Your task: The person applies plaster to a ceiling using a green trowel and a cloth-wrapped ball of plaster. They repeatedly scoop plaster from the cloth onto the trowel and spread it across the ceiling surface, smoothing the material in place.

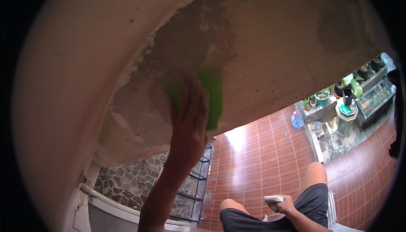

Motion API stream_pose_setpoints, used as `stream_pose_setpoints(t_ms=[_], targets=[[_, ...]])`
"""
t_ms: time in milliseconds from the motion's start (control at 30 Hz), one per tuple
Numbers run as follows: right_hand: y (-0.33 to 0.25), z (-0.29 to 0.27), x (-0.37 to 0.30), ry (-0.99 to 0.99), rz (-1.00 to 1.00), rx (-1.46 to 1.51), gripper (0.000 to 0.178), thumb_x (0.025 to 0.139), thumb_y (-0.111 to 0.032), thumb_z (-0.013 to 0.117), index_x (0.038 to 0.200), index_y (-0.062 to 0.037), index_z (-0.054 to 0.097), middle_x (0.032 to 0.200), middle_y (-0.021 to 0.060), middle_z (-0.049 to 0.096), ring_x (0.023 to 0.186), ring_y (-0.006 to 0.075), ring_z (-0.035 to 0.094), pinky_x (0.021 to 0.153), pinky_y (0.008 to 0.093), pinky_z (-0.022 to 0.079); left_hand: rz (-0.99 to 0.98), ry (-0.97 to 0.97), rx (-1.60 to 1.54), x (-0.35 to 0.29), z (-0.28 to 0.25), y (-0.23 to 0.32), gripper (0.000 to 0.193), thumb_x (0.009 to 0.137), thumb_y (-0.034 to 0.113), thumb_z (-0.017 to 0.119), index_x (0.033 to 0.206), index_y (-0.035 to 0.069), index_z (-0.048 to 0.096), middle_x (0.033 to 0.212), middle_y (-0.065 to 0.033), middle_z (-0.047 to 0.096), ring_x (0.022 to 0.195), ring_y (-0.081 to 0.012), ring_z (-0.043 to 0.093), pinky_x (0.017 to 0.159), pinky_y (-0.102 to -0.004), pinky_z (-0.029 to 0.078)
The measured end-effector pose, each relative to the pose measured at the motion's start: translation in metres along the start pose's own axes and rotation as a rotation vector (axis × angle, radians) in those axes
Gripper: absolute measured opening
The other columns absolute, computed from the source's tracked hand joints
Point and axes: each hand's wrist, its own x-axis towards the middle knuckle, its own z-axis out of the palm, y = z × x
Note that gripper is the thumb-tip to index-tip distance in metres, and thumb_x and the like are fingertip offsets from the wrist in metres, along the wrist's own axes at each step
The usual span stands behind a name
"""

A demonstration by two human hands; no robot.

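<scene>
My left hand point(190, 105) reaches up and lies against the patchy, worn plaster surface point(270, 58) overhead, its fingers blurred by motion. Under and beside the fingers shows a bright green flat sheet point(215, 101), pressed to the plaster; its exact kind is too smeared to tell. Low down by my lap, my right hand point(286, 206) is closed round a whitish-grey folded wad point(274, 199), which could be cloth or paper. Its lower part is hidden by the fingers.
A ragged edge of peeling paint point(150, 39) runs along the plaster at left. Far below lie a reddish striped tile floor point(262, 147), stone paving point(127, 181) and a dark metal railing point(203, 168). Potted plants point(322, 96), a blue plastic bottle point(296, 120) and a wire cage point(374, 101) stand at right.
</scene>
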Motion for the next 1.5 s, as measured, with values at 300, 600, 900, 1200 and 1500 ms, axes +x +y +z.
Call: stream_pose_setpoints(t_ms=[300,600,900,1200,1500], targets=[[0.012,0.001,0.005,0.014,-0.082,0.003,0.018,0.085,0.003,0.066,0.102,0.0035,0.071,0.092,0.0103,0.072,0.082,0.015,0.069,0.071,0.0263,0.056,0.051,-0.236,-0.2,-0.098,-0.019,0.061,0.063,0.076,0.003,0.067,0.134,-0.003,0.047,0.147,-0.024,0.039,0.139,-0.0448,0.032,0.11,-0.0672,0.02],[0.004,0.005,0.001,-0.01,-0.076,0.069,0.022,0.08,0.008,0.062,0.098,0.0013,0.073,0.082,0.0057,0.07,0.066,0.0083,0.061,0.054,0.0228,0.046,0.158,-0.058,-0.14,-0.114,-0.047,0.091,0.034,0.09,0.025,0.059,0.123,0.016,0.062,0.139,-0.0075,0.054,0.128,-0.0284,0.05,0.107,-0.0611,0.027],[0.003,0.003,0.003,0.019,0.017,-0.137,0.018,0.085,0.003,0.064,0.102,0.0039,0.07,0.09,0.0126,0.071,0.078,0.0154,0.068,0.067,0.0255,0.056,0.072,-0.086,-0.185,-0.12,-0.038,0.069,0.039,0.09,0.022,0.063,0.126,0.009,0.056,0.136,-0.024,0.052,0.127,-0.0409,0.049,0.104,-0.0615,0.031],[-0.001,0.005,0.002,0.023,-0.043,-0.143,0.022,0.082,0.008,0.064,0.104,0.0056,0.069,0.094,0.0144,0.071,0.081,0.0178,0.069,0.069,0.0268,0.057,-0.161,0.293,0.027,-0.071,-0.023,-0.02,0.053,0.09,0.011,0.059,0.14,0.003,0.045,0.143,-0.0228,0.046,0.135,-0.0415,0.041,0.107,-0.0558,0.035],[0.016,0.0,0.013,0.03,-0.054,-0.084,0.028,0.078,0.013,0.061,0.103,0.0043,0.07,0.093,0.0126,0.071,0.083,0.0172,0.069,0.072,0.0278,0.056,-0.184,0.282,0.084,0.003,0.002,-0.069,0.086,0.072,-0.008,0.063,0.15,0.008,0.03,0.153,-0.0183,0.031,0.143,-0.0403,0.026,0.114,-0.0606,0.023]])
